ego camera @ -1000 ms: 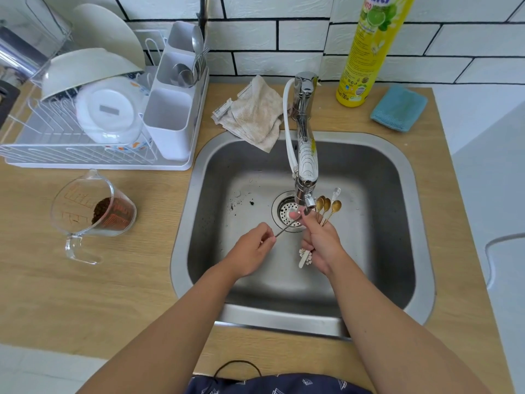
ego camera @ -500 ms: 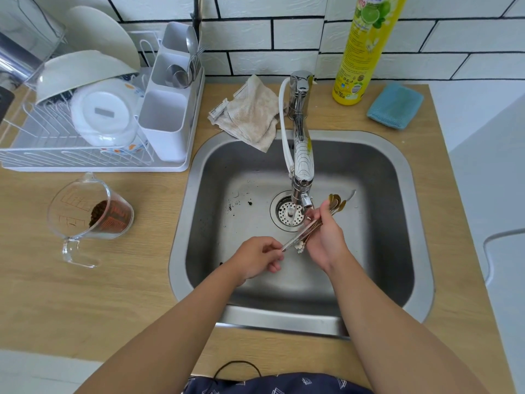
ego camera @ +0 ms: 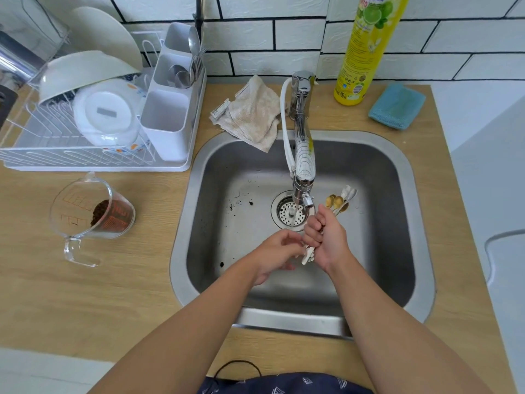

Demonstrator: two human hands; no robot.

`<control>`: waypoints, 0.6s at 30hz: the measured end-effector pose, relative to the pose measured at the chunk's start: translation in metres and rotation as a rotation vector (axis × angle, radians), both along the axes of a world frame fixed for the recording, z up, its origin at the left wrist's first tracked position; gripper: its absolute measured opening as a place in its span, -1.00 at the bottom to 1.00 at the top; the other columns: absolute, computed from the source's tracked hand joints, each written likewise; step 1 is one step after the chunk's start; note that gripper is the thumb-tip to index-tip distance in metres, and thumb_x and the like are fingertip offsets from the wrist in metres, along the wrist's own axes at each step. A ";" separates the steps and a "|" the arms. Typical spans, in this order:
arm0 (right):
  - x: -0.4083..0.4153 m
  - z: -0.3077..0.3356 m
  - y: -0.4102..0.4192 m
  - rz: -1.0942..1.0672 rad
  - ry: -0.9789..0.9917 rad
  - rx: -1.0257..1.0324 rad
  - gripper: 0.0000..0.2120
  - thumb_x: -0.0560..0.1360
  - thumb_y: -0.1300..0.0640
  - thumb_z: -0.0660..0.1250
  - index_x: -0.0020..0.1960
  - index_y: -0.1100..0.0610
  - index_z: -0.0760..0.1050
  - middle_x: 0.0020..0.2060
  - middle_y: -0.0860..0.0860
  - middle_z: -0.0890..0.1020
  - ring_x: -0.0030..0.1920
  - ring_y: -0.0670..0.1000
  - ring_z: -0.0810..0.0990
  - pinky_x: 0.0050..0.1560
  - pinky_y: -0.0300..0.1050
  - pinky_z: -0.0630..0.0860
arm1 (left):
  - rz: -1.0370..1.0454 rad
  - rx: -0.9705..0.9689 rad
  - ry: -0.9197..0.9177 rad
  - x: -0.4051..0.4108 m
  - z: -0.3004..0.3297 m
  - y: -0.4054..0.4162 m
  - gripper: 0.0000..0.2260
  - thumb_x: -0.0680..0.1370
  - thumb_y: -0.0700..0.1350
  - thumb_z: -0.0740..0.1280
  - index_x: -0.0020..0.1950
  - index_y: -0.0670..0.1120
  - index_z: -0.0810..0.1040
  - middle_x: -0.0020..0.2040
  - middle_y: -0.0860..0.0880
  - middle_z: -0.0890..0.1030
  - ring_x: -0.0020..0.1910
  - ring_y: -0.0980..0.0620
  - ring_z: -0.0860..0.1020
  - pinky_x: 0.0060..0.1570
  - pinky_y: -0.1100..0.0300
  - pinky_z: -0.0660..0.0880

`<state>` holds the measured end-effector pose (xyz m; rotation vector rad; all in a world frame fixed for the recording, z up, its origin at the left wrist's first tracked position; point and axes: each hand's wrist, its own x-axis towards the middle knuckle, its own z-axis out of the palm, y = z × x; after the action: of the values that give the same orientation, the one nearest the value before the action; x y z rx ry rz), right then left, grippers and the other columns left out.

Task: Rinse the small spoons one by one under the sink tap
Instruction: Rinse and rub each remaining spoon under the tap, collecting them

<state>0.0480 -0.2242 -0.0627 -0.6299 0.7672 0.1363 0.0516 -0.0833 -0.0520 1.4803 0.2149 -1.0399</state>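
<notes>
Over the steel sink (ego camera: 397, 172), my right hand (ego camera: 326, 237) is closed around a bundle of small spoons (ego camera: 339, 201). Gold and white bowls fan out above the fist, just right of the tap nozzle. The white handle ends (ego camera: 308, 255) stick out below it. My left hand (ego camera: 277, 251) is curled beside them, fingertips pinched at those handle ends. The chrome tap (ego camera: 304, 163) runs a thin stream of water (ego camera: 292, 216) onto the drain strainer (ego camera: 287, 213), left of the spoons.
A white dish rack (ego camera: 85, 160) with bowls and a cutlery caddy (ego camera: 167, 120) stands at the left. A glass measuring jug (ego camera: 91, 214) holds brown grounds. Behind the sink lie a beige cloth (ego camera: 252, 115), a yellow detergent bottle (ego camera: 360, 52) and a blue sponge cloth (ego camera: 396, 109).
The single spoon stretched between my hands has joined the bundle in my right hand. My left hand has moved right to the handle ends, and the right fist has closed tighter.
</notes>
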 end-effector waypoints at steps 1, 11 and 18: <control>0.000 0.001 0.002 0.009 0.004 -0.013 -0.60 0.69 0.07 0.21 -0.30 0.04 0.23 -0.47 -0.04 0.29 -0.58 -0.12 0.16 -0.59 -0.26 0.10 | 0.032 -0.043 0.043 0.001 0.000 0.000 -0.75 0.46 -0.13 0.40 0.13 -0.08 0.52 -0.02 -0.05 0.57 -0.11 0.09 0.55 -0.14 0.18 0.56; -0.005 -0.003 0.014 0.523 -0.035 -0.365 -0.55 0.65 -0.16 0.22 0.14 0.25 0.55 -0.21 0.10 0.71 -0.39 0.04 0.64 -0.37 0.04 0.50 | -0.198 -0.028 -0.131 0.013 0.006 0.002 -0.80 0.64 0.00 0.29 0.24 0.01 0.43 -0.20 -0.05 0.62 -0.25 0.09 0.59 -0.38 0.33 0.45; -0.006 -0.012 0.010 0.444 -0.078 -0.443 -0.78 0.59 -0.03 0.43 0.18 0.05 0.60 -0.06 0.02 0.70 -0.06 0.02 0.62 -0.03 -0.07 0.49 | -0.279 -0.021 -0.085 0.013 0.003 0.031 -0.93 0.70 -0.13 0.15 0.11 -0.08 0.41 -0.27 -0.06 0.42 -0.39 0.03 0.49 -0.41 0.24 0.48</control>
<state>0.0416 -0.2143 -0.0749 -1.2178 0.5736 0.3508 0.0649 -0.0521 -0.0492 1.5610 -0.0655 -1.1931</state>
